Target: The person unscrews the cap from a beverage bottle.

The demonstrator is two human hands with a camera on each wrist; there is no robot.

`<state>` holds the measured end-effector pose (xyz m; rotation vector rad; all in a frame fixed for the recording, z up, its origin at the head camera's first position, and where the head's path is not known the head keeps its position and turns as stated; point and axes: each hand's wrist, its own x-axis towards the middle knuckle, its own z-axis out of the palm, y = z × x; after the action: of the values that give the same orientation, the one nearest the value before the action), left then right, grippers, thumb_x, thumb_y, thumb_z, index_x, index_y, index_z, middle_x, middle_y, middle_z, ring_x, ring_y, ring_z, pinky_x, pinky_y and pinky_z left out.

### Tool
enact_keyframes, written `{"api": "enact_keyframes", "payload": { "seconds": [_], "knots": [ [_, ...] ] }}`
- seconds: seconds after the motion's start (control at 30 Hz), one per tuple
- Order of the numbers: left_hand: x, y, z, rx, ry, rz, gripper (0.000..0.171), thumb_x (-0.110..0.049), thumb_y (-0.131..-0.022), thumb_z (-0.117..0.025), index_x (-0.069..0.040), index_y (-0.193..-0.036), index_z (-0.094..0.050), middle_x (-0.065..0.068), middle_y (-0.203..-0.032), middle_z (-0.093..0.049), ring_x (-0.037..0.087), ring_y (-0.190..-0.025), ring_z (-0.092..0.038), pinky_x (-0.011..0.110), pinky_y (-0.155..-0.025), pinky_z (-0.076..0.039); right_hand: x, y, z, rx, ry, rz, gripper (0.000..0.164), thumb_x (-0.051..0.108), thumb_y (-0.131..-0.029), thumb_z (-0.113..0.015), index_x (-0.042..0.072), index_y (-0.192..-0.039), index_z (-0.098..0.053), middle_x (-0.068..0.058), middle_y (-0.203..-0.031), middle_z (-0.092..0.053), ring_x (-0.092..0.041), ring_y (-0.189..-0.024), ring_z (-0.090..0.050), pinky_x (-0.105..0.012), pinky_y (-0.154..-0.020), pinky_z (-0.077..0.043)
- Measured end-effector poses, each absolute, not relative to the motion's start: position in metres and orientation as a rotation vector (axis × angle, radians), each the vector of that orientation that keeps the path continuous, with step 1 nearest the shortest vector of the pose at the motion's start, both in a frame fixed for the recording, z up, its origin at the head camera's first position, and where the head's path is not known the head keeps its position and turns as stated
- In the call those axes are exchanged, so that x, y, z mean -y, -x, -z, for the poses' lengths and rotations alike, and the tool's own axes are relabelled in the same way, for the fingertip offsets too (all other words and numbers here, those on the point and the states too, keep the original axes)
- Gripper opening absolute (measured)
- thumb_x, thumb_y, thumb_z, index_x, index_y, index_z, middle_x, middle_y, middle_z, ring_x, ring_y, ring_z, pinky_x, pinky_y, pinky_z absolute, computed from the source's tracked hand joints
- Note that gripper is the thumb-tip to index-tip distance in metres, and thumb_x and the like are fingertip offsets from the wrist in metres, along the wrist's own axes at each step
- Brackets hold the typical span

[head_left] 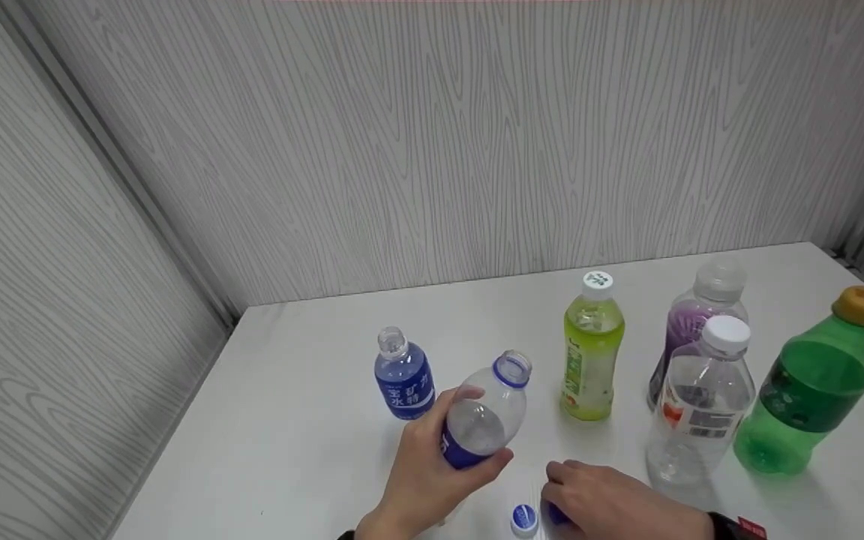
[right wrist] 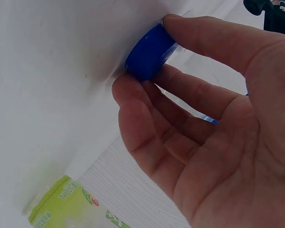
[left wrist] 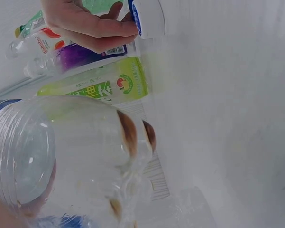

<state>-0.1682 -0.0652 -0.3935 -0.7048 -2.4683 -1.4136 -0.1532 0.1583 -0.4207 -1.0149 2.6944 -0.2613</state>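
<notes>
My left hand grips an uncapped clear bottle with a blue label and a blue ring at its neck. The bottle tilts to the right; its mouth looms large in the left wrist view. With thumb and fingertips, my right hand pinches a blue bottle cap close over the table. Just left of that hand lies a white cap with a blue top. Behind my left hand stands a small uncapped bottle with a blue label.
On the white table, a green-labelled bottle stands beyond my right hand. Farther right are a clear white-capped bottle, a purple-labelled bottle and a green bottle with an orange cap. Wood-grain panels enclose the back and left.
</notes>
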Motion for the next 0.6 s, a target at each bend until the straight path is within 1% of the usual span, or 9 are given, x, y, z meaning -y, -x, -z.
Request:
{"api": "enact_keyframes", "payload": {
  "seconds": [0.1,0.2,0.27,0.33,0.4,0.5,0.6],
  "knots": [
    [0.065,0.168,0.394,2.465,0.705,1.404,0.059,-0.046,-0.075,-0.077,-0.026,-0.124,-0.050,-0.004,-0.120,-0.066,0.010,-0.105,-0.065,0.031,-0.091,-0.054,-0.159,0.153,0.418,-2.692,0.997,0.278,0.024,0.030,-0.084,-0.070,0.017,-0.103,-0.067,0.008,-0.084,-0.058,-0.001,-0.071,-0.046,-0.019,-0.063,-0.049],
    [0.065,0.168,0.394,2.468,0.698,1.402,0.059,-0.049,-0.076,-0.075,-0.026,-0.124,-0.050,-0.004,-0.121,-0.066,0.010,-0.105,-0.065,0.031,-0.091,-0.054,-0.162,0.153,0.410,-2.707,0.943,0.330,0.033,0.036,-0.083,-0.070,0.019,-0.111,-0.066,0.007,-0.090,-0.061,-0.001,-0.075,-0.051,-0.023,-0.068,-0.054],
    [0.065,0.168,0.394,2.467,0.697,1.407,0.059,-0.050,-0.076,-0.075,-0.026,-0.124,-0.050,-0.004,-0.121,-0.066,0.010,-0.105,-0.065,0.031,-0.091,-0.054,-0.163,0.153,0.404,-2.748,0.886,0.377,0.039,0.040,-0.084,-0.068,0.019,-0.116,-0.064,0.005,-0.097,-0.063,-0.003,-0.079,-0.056,-0.027,-0.071,-0.057],
    [0.065,0.168,0.394,2.466,0.700,1.416,0.059,-0.050,-0.076,-0.075,-0.026,-0.124,-0.050,-0.003,-0.121,-0.066,0.010,-0.105,-0.065,0.031,-0.090,-0.054,-0.165,0.152,0.396,-2.809,0.826,0.421,0.046,0.045,-0.084,-0.067,0.018,-0.121,-0.063,0.002,-0.105,-0.064,-0.008,-0.087,-0.061,-0.033,-0.076,-0.058],
    [0.065,0.168,0.394,2.468,0.704,1.432,0.059,-0.049,-0.076,-0.075,-0.026,-0.125,-0.050,-0.003,-0.121,-0.066,0.010,-0.105,-0.065,0.031,-0.091,-0.054,-0.168,0.151,0.389,-2.894,0.783,0.464,0.050,0.048,-0.085,-0.065,0.018,-0.124,-0.061,-0.001,-0.111,-0.064,-0.013,-0.094,-0.065,-0.036,-0.078,-0.058],
    [0.064,0.168,0.395,2.476,0.706,1.460,0.060,-0.049,-0.076,-0.075,-0.027,-0.125,-0.049,-0.003,-0.122,-0.066,0.010,-0.106,-0.066,0.031,-0.092,-0.054,-0.171,0.150,0.381,-3.017,0.739,0.541,0.055,0.054,-0.085,-0.062,0.020,-0.126,-0.059,-0.002,-0.119,-0.063,-0.020,-0.104,-0.066,-0.038,-0.080,-0.058],
    [0.064,0.168,0.396,2.482,0.708,1.473,0.060,-0.049,-0.076,-0.075,-0.026,-0.126,-0.049,-0.003,-0.123,-0.066,0.011,-0.107,-0.065,0.032,-0.093,-0.053,-0.172,0.147,0.374,-3.105,0.683,0.627,0.061,0.066,-0.083,-0.055,0.024,-0.128,-0.056,0.000,-0.123,-0.062,-0.020,-0.108,-0.066,-0.037,-0.081,-0.059]
  ]
}}
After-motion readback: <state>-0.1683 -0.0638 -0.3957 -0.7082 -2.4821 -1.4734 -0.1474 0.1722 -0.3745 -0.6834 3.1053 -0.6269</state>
